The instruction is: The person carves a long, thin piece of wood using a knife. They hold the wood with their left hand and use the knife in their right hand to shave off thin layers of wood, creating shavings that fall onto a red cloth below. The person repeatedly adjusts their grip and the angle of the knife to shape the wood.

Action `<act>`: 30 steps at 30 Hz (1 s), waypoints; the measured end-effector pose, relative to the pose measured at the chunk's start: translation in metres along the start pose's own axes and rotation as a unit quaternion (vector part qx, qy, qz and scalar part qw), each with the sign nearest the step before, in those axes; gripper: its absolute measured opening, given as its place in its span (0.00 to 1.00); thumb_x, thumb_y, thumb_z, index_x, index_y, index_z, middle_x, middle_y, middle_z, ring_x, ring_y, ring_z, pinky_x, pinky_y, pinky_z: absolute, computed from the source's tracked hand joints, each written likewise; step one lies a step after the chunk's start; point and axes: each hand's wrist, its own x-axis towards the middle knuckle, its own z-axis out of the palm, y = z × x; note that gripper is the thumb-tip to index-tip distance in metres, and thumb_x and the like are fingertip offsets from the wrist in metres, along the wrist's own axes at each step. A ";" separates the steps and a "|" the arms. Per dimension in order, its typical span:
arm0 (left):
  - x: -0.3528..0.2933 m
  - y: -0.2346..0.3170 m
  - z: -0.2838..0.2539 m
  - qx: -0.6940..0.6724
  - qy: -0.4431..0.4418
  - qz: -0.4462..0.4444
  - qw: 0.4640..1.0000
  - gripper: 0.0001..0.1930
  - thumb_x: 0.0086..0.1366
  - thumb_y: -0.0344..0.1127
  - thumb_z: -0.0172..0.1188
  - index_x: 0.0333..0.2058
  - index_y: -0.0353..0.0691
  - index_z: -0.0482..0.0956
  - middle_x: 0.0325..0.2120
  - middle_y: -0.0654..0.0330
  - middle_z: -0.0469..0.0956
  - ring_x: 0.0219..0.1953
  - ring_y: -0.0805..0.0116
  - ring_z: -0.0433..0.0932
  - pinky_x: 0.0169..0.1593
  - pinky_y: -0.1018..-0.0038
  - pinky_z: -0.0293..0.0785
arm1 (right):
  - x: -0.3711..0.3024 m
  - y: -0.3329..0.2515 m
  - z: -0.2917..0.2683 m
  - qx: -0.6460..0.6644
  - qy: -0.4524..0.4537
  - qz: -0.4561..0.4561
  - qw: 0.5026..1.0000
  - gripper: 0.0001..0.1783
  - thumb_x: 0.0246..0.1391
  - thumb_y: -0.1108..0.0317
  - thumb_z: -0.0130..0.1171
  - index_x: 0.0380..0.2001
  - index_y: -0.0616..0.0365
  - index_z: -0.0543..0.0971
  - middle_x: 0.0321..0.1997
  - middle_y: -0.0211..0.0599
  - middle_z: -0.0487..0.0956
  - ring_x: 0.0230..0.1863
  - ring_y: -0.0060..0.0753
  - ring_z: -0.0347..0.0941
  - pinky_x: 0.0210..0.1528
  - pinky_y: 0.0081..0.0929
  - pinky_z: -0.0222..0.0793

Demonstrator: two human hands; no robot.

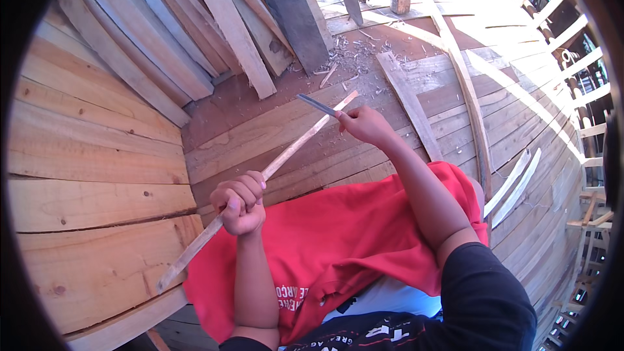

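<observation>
One red cloth covers your lap at six o'clock, reckoned from the centre of the view. Your left hand, at eight, is closed in a fist around a pale wooden stick, which slants from eight o'clock up to one. Your right hand, at two, grips a narrow grey blade whose free end points toward ten; it crosses the stick near the upper end, though contact cannot be told. Beyond, a loose board lies on the plank floor at two. Farther off, curled shavings are scattered at one, and planks lean at eleven.
</observation>
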 end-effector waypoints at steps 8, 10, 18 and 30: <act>0.011 0.012 -0.001 0.041 -0.058 -0.003 0.997 0.18 0.54 0.33 0.53 0.10 0.44 0.58 0.07 0.62 0.65 0.13 0.68 0.68 0.30 0.68 0.69 | 0.011 -0.001 0.014 0.152 -0.129 0.020 0.980 0.29 0.61 0.41 0.50 0.35 0.59 0.83 0.18 0.33 0.72 0.20 0.24 0.70 0.20 0.28 0.65; 0.009 0.011 -0.002 0.031 -0.068 -0.006 0.997 0.18 0.53 0.33 0.53 0.10 0.43 0.58 0.06 0.62 0.65 0.13 0.68 0.67 0.30 0.68 0.69 | 0.011 0.003 0.010 0.109 -0.050 0.030 0.992 0.31 0.61 0.42 0.50 0.36 0.63 0.82 0.21 0.38 0.75 0.23 0.32 0.74 0.25 0.33 0.69; 0.005 0.004 0.013 0.038 -0.089 0.019 0.995 0.18 0.52 0.33 0.52 0.09 0.44 0.54 0.06 0.63 0.59 0.11 0.70 0.59 0.26 0.68 0.66 | -0.016 -0.019 0.019 -0.059 0.091 0.043 0.993 0.29 0.62 0.46 0.44 0.40 0.63 0.82 0.41 0.60 0.80 0.48 0.60 0.76 0.53 0.47 0.69; 0.005 0.002 0.019 0.052 -0.099 0.030 0.993 0.19 0.51 0.34 0.52 0.10 0.45 0.51 0.05 0.64 0.57 0.10 0.71 0.55 0.24 0.68 0.64 | -0.009 -0.007 0.003 -0.056 0.120 0.085 0.988 0.29 0.63 0.50 0.43 0.39 0.69 0.80 0.41 0.60 0.80 0.48 0.61 0.77 0.53 0.49 0.70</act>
